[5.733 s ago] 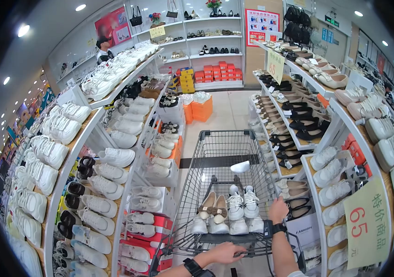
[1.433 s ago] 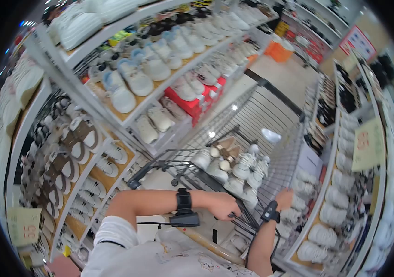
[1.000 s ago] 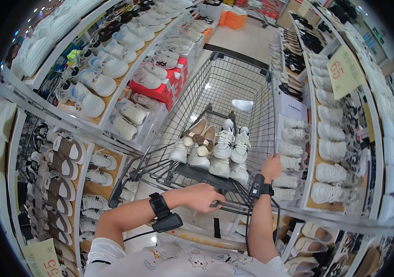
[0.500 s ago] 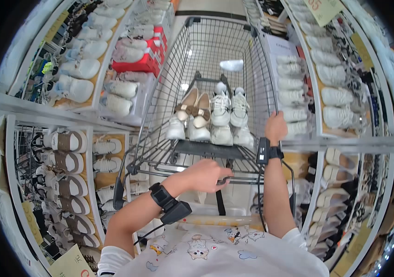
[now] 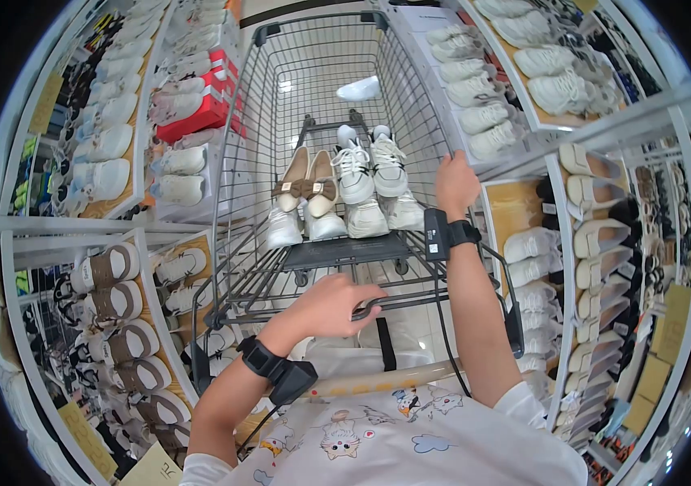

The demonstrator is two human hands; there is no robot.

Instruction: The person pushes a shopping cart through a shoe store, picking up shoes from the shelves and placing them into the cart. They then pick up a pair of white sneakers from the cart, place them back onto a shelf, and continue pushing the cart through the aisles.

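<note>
A wire shopping cart (image 5: 236, 105) stands in front of me, its basket reaching away down the aisle. My left hand (image 5: 331, 306) is closed round a dark bar at the cart's near end. Higher up on the right, my right hand (image 5: 457, 185) wraps the cart's side rail, with its fingertips partly hidden. Inside the basket stand beige flat shoes (image 5: 323, 174) with brown bows and white lace-up sneakers (image 5: 390, 166). More white shoes (image 5: 365, 219) sit right below them, nearer to me. Farther up lies a white object (image 5: 359, 88) that I cannot make out.
Shoe racks line both sides closely. White sneakers (image 5: 106, 178) and a red shoebox (image 5: 199, 109) are on the left, with brown-and-white shoes (image 5: 122, 300) nearer. Pale slip-ons (image 5: 592, 235) fill the right rack. The cart's push handle (image 5: 386, 377) lies against my shirt.
The cart and both hands have shifted slightly left in view, and the right hand sits higher. Shelves on both sides have slid past. Both hands keep their hold on the cart.
</note>
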